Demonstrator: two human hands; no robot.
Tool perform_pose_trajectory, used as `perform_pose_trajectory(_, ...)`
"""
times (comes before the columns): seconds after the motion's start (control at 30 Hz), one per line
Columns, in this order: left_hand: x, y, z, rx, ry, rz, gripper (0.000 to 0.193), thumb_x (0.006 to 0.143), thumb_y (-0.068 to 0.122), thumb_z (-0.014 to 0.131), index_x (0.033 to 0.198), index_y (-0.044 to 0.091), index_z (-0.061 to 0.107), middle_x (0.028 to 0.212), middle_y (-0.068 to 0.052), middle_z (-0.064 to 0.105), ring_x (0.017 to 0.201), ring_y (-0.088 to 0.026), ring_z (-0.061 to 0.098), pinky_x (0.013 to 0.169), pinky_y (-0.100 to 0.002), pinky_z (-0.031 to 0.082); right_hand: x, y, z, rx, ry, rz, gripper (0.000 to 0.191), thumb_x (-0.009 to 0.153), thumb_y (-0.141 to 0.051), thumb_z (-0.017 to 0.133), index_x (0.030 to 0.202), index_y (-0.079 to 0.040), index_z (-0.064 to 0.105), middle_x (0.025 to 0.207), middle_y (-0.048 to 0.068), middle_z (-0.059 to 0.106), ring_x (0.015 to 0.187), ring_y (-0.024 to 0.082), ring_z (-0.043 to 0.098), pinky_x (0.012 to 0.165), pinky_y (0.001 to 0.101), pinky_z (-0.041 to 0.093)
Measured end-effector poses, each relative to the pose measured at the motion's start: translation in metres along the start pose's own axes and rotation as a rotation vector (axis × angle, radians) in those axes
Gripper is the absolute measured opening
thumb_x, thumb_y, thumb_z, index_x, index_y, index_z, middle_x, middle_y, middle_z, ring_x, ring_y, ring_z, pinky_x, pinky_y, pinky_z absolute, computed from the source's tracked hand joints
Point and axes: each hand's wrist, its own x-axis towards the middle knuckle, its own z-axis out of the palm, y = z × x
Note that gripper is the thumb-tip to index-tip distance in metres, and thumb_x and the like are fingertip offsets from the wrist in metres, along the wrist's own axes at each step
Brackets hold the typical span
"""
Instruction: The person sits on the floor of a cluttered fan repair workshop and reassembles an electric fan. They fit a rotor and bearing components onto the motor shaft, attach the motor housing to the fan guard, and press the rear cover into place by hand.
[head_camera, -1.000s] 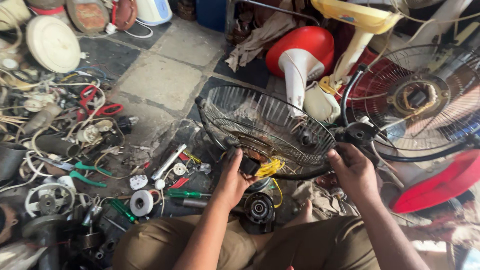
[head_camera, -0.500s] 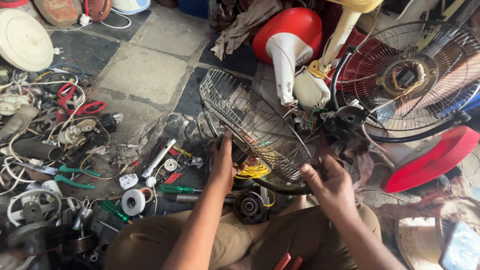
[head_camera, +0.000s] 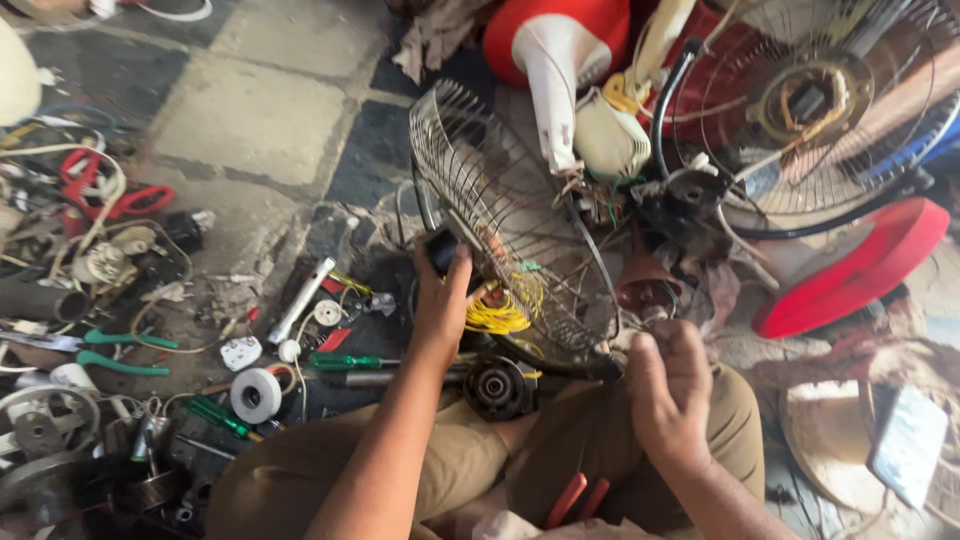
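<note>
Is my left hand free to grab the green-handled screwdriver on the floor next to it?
Probably not at once: the left hand grips the wire fan guard. The green-handled screwdriver lies uncovered just beside that forearm, so letting go should clear the way.

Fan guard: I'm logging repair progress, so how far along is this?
Done: the wire fan guard is off any fan. In hand: the left hand grips its rim; the right hand pinches something small. Left: motor and yellow wires lie loose.
</note>
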Motion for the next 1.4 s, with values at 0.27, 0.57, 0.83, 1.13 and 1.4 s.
perform_pose_trajectory(0.27,0.006,-0.004,-0.004,0.019,-0.069,0.008,0.108,0.089,0.056,0.062,0.162,0.017,-0.007,0.150,-0.016,0.044,0.129,-0.028,0.056,0.104,-0.051,0.052,-0.041,0.048,0.007,-0.954,-0.611,0.139,0.025,0.086,-0.029,0.073,0.097,-0.007,0.070,0.069,0.016,0.072,0.065,0.032,0.071,0.059,0.0431,0.055)
perform_pose_trajectory(0.57,0.004,-0.011,-0.007,0.275,0.090,0.184,0.100,0.101,0.072,0.040,0.165,0.002,0.006,0.167,-0.018,0.023,0.152,-0.028,0.028,0.121,-0.040,0.026,0.000,0.084,0.062,-1.502,-0.652,-0.126,0.043,0.088,-0.043,0.066,0.097,-0.001,0.071,0.087,0.023,0.071,0.079,0.040,0.070,0.073,0.0516,0.057)
perform_pose_trajectory(0.83,-0.006,-0.015,0.007,-0.115,0.118,0.079,0.092,0.092,0.072,0.036,0.157,0.008,0.027,0.149,-0.016,0.046,0.134,-0.027,0.049,0.110,-0.044,0.042,-0.005,0.073,0.034,-1.135,-0.439,-0.249,0.025,0.086,-0.026,0.064,0.097,-0.005,0.069,0.090,0.020,0.071,0.080,0.042,0.069,0.077,0.0603,0.051)
perform_pose_trajectory(1.13,-0.160,-0.042,0.019,0.574,0.082,-0.064,0.041,0.096,0.028,0.062,0.129,0.005,0.060,0.115,-0.010,0.071,0.108,-0.018,0.065,0.094,-0.031,0.051,-0.037,0.040,-0.004,-0.820,-0.496,-0.037,0.022,0.089,-0.023,0.063,0.096,-0.002,0.066,0.087,0.022,0.071,0.082,0.042,0.068,0.069,0.0505,0.054)
perform_pose_trajectory(1.4,-0.173,-0.014,0.013,-0.449,-0.037,-0.331,0.032,0.099,0.016,0.060,0.128,0.003,0.065,0.108,-0.007,0.072,0.092,-0.015,0.069,0.083,-0.031,0.056,-0.038,0.028,-0.055,0.048,-0.618,0.718,0.026,0.104,-0.027,0.051,0.103,-0.003,0.059,0.079,0.003,0.055,0.065,0.011,0.052,0.055,0.0282,0.044)
